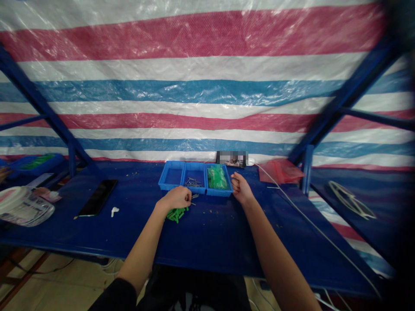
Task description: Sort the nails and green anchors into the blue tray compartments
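Observation:
My left hand (pixel 177 198) rests on the blue table (pixel 207 237) with its fingers curled over a small pile of green plastic plugs (pixel 177 214) and a few loose screws (pixel 194 197). What it grips is hidden. My right hand (pixel 240 188) is closed in a loose fist beside the right end of a row of three blue bins (pixel 195 177). The left bin looks bare, the middle bin holds metal screws (pixel 193 182), and the right bin is full of green plugs (pixel 217 177).
A black phone (pixel 98 197) and a small white scrap (pixel 114 211) lie at the left. A clear tub (pixel 24 206) stands at the far left edge. A white cable (pixel 311 224) runs down the right side past a red bag (pixel 280 171). Blue frame posts flank the table.

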Demonstrator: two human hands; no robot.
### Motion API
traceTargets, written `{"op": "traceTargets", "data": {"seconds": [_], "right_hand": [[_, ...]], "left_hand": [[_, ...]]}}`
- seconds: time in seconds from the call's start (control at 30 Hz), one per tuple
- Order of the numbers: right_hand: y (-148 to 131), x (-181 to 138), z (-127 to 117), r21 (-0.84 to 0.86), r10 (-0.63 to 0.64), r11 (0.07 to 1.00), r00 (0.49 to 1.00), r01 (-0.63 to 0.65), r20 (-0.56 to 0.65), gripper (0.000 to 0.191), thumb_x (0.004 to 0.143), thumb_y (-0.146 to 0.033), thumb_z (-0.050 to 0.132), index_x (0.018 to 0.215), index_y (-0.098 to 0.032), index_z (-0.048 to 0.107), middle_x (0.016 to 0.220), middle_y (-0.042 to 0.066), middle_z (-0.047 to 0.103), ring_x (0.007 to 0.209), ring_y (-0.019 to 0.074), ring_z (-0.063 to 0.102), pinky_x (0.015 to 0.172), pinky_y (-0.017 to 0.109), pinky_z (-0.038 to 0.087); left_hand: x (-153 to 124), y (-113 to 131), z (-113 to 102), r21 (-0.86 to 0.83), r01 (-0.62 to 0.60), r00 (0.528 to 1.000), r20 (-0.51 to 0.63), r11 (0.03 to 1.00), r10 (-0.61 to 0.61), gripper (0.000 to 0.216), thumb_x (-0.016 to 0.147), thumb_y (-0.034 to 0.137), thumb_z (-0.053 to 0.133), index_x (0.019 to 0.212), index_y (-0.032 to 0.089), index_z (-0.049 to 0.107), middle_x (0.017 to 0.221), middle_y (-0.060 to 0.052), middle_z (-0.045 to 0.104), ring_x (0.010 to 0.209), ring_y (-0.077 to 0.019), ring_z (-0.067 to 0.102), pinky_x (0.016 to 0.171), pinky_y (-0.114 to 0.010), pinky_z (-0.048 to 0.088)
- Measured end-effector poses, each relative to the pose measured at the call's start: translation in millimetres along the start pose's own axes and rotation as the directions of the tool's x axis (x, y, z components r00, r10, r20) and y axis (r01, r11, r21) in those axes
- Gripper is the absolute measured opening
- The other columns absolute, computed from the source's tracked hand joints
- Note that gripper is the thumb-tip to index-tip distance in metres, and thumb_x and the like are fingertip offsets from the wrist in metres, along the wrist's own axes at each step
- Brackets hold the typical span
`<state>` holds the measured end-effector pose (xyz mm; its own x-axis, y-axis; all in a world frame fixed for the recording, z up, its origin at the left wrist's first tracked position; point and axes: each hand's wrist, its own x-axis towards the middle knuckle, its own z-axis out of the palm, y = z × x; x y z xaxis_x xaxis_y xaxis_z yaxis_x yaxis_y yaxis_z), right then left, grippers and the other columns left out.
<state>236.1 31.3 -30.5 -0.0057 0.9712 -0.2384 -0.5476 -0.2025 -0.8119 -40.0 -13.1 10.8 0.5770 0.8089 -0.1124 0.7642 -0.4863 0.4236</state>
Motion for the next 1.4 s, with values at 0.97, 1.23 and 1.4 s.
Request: {"op": "traceTargets", "data": {"seconds": [0.97, 1.23, 1.4], "right_hand": [[-1, 0, 3, 0.055, 0.023, 0.998, 0.999, -0.022, -0.025, 0.019, 0.083, -0.032, 0.047, 0.070, -0.018, 0.048, 0.030, -0.013, 0.020, 0.024, 0.0031, 0.012, 0.024, 0.014, 0.009], [0, 0, 1, 0.038, 0.014, 0.999, 1.000, -0.013, -0.027, 0.019, 0.083, -0.033, 0.049, 0.070, -0.019, 0.048, 0.031, -0.013, 0.020, 0.024, 0.0034, 0.012, 0.024, 0.014, 0.010], [1, 1, 1, 0.038, -0.002, 0.999, 1.000, 0.003, -0.028, 0.018, 0.083, -0.032, 0.049, 0.071, -0.019, 0.048, 0.031, -0.013, 0.020, 0.025, 0.0033, 0.012, 0.025, 0.014, 0.009]], "left_hand": [[2, 11, -4, -0.592, -0.188, 0.975, -0.206, 0.783, 0.078, 0.020, 0.084, 0.035, 0.049, 0.085, 0.015, 0.053, 0.078, -0.002, 0.063, 0.046, -0.0054, 0.052, 0.044, -0.016, 0.040], [8, 9, -5, -0.599, -0.293, 0.838, -0.536, 0.745, -0.101, 0.022, 0.084, 0.037, 0.050, 0.084, 0.015, 0.053, 0.077, -0.001, 0.063, 0.046, -0.0050, 0.051, 0.046, -0.017, 0.039], [6, 9, -6, -0.566, -0.278, 0.820, -0.561, 0.776, -0.115, 0.022, 0.084, 0.036, 0.050, 0.083, 0.015, 0.054, 0.077, -0.001, 0.062, 0.048, -0.0059, 0.051, 0.048, -0.018, 0.040]]}}
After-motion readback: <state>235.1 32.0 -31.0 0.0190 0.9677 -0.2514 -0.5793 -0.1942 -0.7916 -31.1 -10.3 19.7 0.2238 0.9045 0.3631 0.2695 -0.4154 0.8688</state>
